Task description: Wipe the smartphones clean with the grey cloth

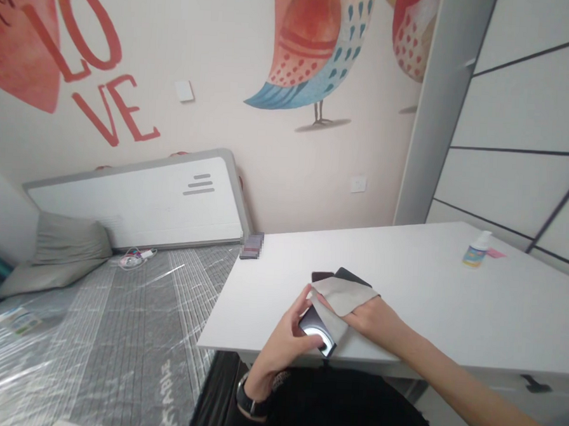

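Phone (317,332) held by left hand (282,346); right hand (372,316) presses cloth (344,295) on it.

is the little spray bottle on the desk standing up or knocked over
Upright. The spray bottle stands on its base on the white desk, its white cap pointing up, beside a pink slip.

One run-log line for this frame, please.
left hand: grips phone at table edge | right hand: presses grey cloth on phone | spray bottle: far right, untouched
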Available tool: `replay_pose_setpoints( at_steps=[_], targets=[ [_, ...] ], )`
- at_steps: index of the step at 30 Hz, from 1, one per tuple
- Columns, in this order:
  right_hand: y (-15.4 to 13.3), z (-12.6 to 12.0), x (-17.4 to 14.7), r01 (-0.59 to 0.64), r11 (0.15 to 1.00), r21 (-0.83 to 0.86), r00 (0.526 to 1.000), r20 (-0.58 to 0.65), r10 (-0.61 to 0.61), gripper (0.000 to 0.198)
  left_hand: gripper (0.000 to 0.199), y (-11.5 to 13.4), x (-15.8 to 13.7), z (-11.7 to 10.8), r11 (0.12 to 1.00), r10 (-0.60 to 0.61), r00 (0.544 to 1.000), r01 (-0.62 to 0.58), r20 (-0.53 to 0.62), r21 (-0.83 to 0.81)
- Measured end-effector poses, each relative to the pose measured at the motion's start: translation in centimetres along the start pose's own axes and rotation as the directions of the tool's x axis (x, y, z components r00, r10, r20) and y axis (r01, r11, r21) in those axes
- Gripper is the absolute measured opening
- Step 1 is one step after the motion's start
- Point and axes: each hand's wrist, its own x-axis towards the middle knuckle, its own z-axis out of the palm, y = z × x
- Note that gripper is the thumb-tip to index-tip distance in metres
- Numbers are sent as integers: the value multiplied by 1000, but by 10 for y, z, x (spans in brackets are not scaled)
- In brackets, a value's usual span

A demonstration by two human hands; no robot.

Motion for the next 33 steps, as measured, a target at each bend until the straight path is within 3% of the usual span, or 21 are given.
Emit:
replay_pose_setpoints(
  at_steps=[2, 3, 7, 12, 17, 20, 23, 26, 30, 33],
  targets=[
    [-4, -1, -2, -2, 1000, -25, 999, -45, 1, 79, 86, -7, 6, 4, 935, -80, 997, 79, 11, -345],
    [-6, 0, -3, -6, 999, -35, 998, -67, 4, 76, 75, -10, 9, 6, 893, -112, 993, 113, 29, -435],
    [-16, 7, 2, -36, 998, -51, 995, -91, 31, 67, 61, -18, 15, 17, 796, -182, 982, 181, 58, -577],
    [-39, 12, 13, -99, 995, -17, 995, 20, 100, 58, 21, -26, 21, 26, 672, -212, 975, 92, -72, -735],
    [-61, -4, 18, -68, 989, 133, 988, 148, 48, 83, 22, -29, 26, 30, 621, -219, 967, 37, -128, -783],
    [-47, -15, 21, -161, 939, 303, 961, 266, 79, 93, 27, -25, 22, 33, 603, -207, 969, 15, -138, -797],
    [-27, -20, 24, -289, 915, 282, 930, 309, 198, 96, 31, -20, 19, 36, 594, -201, 972, 22, -122, -804],
    [-28, -19, 26, -335, 911, 239, 913, 320, 252, 96, 30, -23, 20, 37, 596, -203, 972, 28, -118, -802],
    [-60, -19, 25, -281, 914, 293, 898, 415, 143, 78, 25, -35, 24, 35, 605, -228, 965, 36, -129, -795],
    [-65, -24, 23, -269, 913, 307, 893, 434, 118, 73, 31, -41, 24, 34, 616, -234, 966, 62, -108, -786]
  ],
)
